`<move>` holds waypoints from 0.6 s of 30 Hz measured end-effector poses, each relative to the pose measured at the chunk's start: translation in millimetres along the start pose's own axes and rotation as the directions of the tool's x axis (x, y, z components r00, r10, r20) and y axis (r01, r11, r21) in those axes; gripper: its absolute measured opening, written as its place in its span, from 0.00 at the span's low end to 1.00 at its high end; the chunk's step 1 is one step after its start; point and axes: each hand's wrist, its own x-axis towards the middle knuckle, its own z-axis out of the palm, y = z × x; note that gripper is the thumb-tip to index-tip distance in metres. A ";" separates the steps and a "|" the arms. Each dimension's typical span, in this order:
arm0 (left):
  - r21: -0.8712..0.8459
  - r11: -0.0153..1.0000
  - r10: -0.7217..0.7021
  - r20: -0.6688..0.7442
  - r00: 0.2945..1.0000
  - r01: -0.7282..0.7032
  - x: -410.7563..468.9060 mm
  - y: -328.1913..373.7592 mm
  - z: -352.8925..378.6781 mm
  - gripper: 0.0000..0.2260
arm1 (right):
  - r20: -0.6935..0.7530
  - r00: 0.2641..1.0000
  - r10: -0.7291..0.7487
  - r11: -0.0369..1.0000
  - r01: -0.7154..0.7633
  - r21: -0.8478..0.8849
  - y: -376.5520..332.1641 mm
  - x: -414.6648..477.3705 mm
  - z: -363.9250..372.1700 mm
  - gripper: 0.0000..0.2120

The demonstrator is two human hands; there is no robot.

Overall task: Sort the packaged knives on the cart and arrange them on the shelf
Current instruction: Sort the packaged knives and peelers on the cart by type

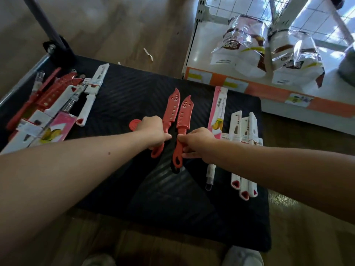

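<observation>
Two red sheathed knives lie side by side in the middle of the black cart (123, 89). My left hand (152, 129) grips the handle of the left red knife (172, 108). On the handle of the right red knife (183, 117) my right hand (197, 143) is closed. A red curved piece (134, 124) shows just left of my left hand. At the cart's right side lie a pink boxed knife (219, 110) and three white-handled packaged knives (244, 129). A mixed pile of red, white and pink packaged knives (48, 104) sits at the cart's left end.
A white shelf (203, 54) with an orange price strip stands beyond the cart at the right, holding several plastic-wrapped packages (247, 47). The cart's dark handle post (48, 25) rises at the far left. Wooden floor surrounds the cart; my shoes show at the bottom.
</observation>
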 end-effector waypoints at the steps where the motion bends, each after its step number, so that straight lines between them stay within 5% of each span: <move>1: -0.003 1.000 -0.003 0.011 1.000 0.003 0.3 0.2 3.6 0.14 | 0.001 1.000 0.001 1.000 -0.001 -0.008 0.8 0.4 -1.8 0.08; 10: -0.043 0.999 -0.018 0.051 0.999 0.020 -3.2 -3.6 7.4 0.12 | 0.080 0.996 -0.029 0.988 0.041 -0.151 -5.5 6.2 -3.4 0.09; 14: 0.047 0.999 -0.016 0.127 0.992 0.011 -7.0 -7.3 -1.5 0.16 | 0.061 0.994 -0.095 0.863 0.113 -0.493 -18.2 9.5 -8.0 0.08; 18: 0.103 0.995 -0.011 0.138 0.990 -0.004 -3.4 -19.2 -28.2 0.22 | 0.097 0.990 -0.103 0.747 0.142 -0.650 -43.7 12.8 -16.1 0.09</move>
